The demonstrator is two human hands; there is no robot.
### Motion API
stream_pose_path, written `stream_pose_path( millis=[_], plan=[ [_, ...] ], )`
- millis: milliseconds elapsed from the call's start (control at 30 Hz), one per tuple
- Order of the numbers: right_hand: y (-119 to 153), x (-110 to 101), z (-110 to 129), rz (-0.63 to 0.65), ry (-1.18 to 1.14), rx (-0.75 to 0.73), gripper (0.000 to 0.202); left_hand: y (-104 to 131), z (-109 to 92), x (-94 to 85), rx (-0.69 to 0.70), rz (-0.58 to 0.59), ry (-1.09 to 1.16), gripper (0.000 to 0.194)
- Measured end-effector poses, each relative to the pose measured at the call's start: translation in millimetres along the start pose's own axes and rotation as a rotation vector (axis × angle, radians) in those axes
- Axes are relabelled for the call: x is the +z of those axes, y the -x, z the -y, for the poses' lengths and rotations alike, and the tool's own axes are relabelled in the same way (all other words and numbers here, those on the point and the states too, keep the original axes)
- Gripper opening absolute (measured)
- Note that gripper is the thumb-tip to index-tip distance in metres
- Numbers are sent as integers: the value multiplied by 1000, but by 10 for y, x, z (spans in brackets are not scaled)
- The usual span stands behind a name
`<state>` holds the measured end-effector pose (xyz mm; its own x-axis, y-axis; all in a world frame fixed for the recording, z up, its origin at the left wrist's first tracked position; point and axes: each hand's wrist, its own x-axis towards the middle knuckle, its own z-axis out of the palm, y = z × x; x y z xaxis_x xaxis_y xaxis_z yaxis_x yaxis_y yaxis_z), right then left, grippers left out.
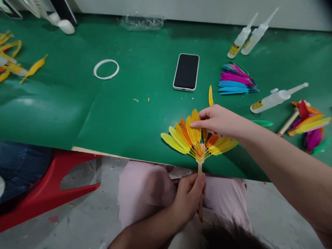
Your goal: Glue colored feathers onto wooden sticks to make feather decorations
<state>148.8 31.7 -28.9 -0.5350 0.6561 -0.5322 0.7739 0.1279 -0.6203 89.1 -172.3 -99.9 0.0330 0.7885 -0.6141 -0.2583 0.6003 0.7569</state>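
My left hand point(189, 192) is closed round the wooden handle point(200, 168) of a feather fan at the table's front edge. Yellow and orange feathers point(178, 136) spread out from the top of that handle. Over the fan's upper part, my right hand point(216, 119) pinches a yellow-orange feather point(195, 117) between thumb and fingers. The hand hides some of the feathers on the fan's right side. A loose yellow feather point(210, 95) lies just beyond my right hand.
On the green table point(140, 131) lie a phone point(186, 72), a white ring point(106, 78), pink and blue feathers point(236, 81), and a colourful feather bundle point(311, 119). Glue bottles point(269, 101) are at right. Yellow feathers point(35, 68) lie far left. A red chair point(54, 173) stands left.
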Motion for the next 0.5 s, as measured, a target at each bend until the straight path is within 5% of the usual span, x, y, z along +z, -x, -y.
stream_pose_path(
  millis=[500],
  plan=[
    [-10,21,-29,62,-91,40,36,5,-5,-2,5,-5,-22,50]
  ],
)
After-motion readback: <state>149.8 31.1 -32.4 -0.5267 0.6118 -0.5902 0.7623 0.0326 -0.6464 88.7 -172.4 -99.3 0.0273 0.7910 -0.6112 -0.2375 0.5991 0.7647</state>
